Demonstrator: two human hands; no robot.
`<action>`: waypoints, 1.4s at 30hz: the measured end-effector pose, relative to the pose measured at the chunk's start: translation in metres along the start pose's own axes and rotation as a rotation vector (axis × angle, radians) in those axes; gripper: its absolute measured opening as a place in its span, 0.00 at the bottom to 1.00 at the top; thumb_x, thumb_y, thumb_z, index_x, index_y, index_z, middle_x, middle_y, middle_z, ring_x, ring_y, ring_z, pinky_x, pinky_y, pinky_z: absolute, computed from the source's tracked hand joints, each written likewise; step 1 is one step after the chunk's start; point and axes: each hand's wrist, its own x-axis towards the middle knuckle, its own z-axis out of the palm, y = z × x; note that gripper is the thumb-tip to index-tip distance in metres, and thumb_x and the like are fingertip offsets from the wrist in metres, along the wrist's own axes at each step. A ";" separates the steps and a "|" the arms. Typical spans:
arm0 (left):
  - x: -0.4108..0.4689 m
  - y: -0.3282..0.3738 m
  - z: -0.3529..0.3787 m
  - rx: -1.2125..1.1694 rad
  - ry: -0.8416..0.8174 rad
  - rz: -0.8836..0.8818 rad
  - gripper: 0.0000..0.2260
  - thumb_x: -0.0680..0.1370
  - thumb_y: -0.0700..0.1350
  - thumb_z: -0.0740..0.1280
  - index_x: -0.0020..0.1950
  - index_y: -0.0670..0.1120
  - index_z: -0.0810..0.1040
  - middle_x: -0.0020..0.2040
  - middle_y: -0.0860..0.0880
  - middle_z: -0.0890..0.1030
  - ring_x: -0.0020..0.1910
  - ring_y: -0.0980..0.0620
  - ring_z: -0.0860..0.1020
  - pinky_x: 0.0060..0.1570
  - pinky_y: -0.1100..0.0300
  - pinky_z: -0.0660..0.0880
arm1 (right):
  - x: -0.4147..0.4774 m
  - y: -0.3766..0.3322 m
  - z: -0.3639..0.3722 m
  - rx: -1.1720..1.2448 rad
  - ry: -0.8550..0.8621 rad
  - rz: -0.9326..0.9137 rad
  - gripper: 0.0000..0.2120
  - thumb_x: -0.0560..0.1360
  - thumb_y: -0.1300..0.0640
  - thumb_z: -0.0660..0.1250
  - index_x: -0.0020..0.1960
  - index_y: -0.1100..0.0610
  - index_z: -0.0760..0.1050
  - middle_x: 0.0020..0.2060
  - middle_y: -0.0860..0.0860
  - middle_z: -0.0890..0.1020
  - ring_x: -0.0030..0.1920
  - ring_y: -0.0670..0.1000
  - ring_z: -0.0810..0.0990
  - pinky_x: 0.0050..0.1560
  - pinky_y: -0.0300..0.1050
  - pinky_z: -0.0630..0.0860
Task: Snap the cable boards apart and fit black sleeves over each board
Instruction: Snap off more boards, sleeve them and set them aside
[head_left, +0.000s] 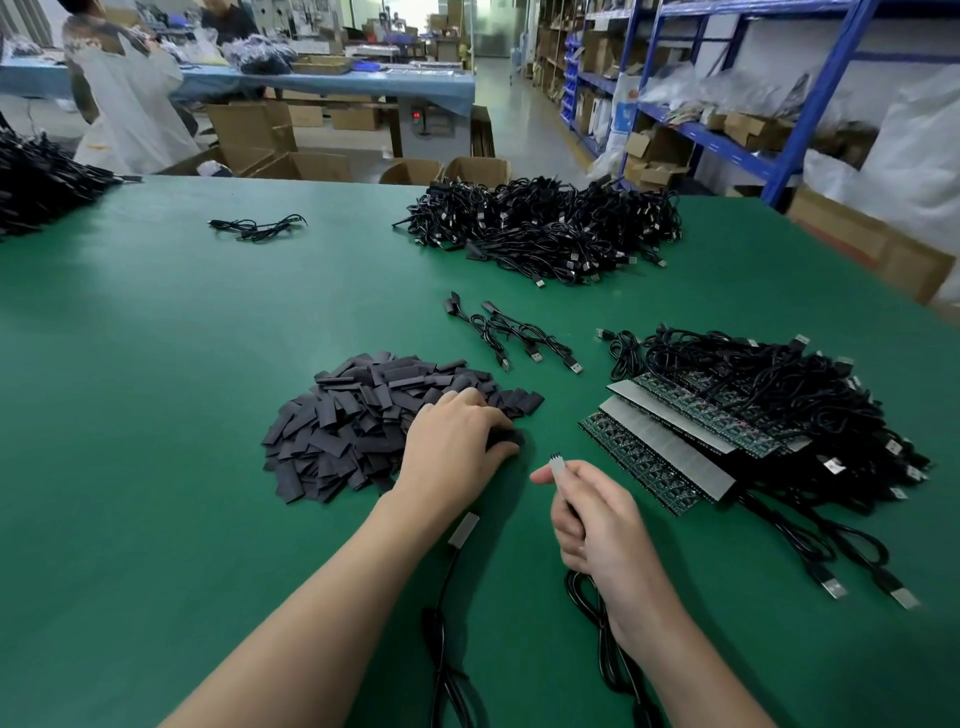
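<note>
A heap of flat black sleeves (353, 421) lies on the green table (156, 364). My left hand (452, 441) rests on the heap's right edge, its fingers curled round a black sleeve (506, 439). My right hand (597, 519) pinches a small pale cable board (560, 464) upright, and its black cable (597, 613) trails back toward me. A second single board (464, 530) with its cable lies under my left forearm. Joined strips of boards (670, 447) with cables are stacked at the right.
A big pile of black USB cables (545, 228) sits at the far centre, and three sleeved cables (514, 338) lie in front of it. A loose cable (260, 227) and another dark pile (36, 182) are at far left. A person stands behind the table; shelves line the right.
</note>
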 end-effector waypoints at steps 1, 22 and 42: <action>-0.002 0.000 -0.001 -0.007 0.018 0.003 0.14 0.79 0.60 0.69 0.62 0.58 0.83 0.55 0.54 0.78 0.59 0.50 0.75 0.54 0.55 0.71 | 0.001 0.000 0.000 0.013 -0.001 0.009 0.13 0.86 0.55 0.59 0.47 0.56 0.78 0.28 0.47 0.62 0.27 0.46 0.56 0.29 0.44 0.50; -0.097 -0.013 -0.046 -0.624 0.247 -0.090 0.11 0.72 0.50 0.74 0.53 0.51 0.89 0.48 0.58 0.85 0.49 0.58 0.82 0.47 0.75 0.69 | -0.005 0.001 0.004 -0.218 -0.300 -0.142 0.07 0.80 0.47 0.61 0.44 0.45 0.72 0.34 0.56 0.85 0.27 0.49 0.71 0.32 0.36 0.69; -0.099 -0.019 -0.040 -0.564 0.170 0.027 0.09 0.74 0.49 0.76 0.53 0.53 0.88 0.49 0.62 0.82 0.48 0.59 0.82 0.49 0.62 0.79 | -0.006 0.002 0.004 -0.267 -0.312 -0.118 0.08 0.81 0.50 0.63 0.43 0.44 0.73 0.30 0.53 0.82 0.26 0.49 0.69 0.30 0.41 0.68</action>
